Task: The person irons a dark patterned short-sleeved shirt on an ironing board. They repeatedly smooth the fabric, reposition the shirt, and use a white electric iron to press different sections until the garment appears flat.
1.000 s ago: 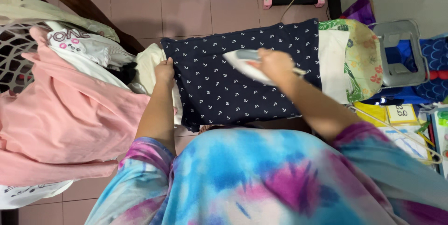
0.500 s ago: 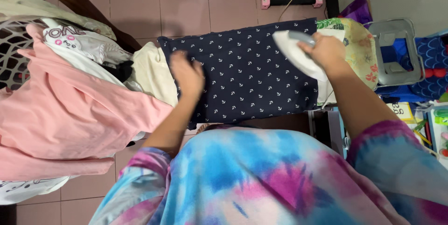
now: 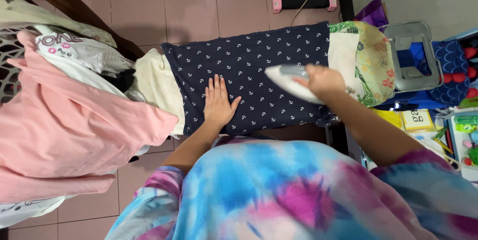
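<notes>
In the head view, your left hand lies flat, fingers spread and holding nothing, pressed on the navy dotted cloth. That cloth is spread across the ironing board, covering all but the board's flowered end, which shows bare on the far side of the cloth from your left hand. Your right hand is closed around the handle of the white iron, which rests on the cloth between your left hand and the board's flowered end, its pointed tip toward your left hand. Beyond that flowered end sits a grey metal iron rest. At the board's opposite end, a cream cloth hangs just beside the navy one, and a pink garment is heaped next to it with a white printed garment on top.
</notes>
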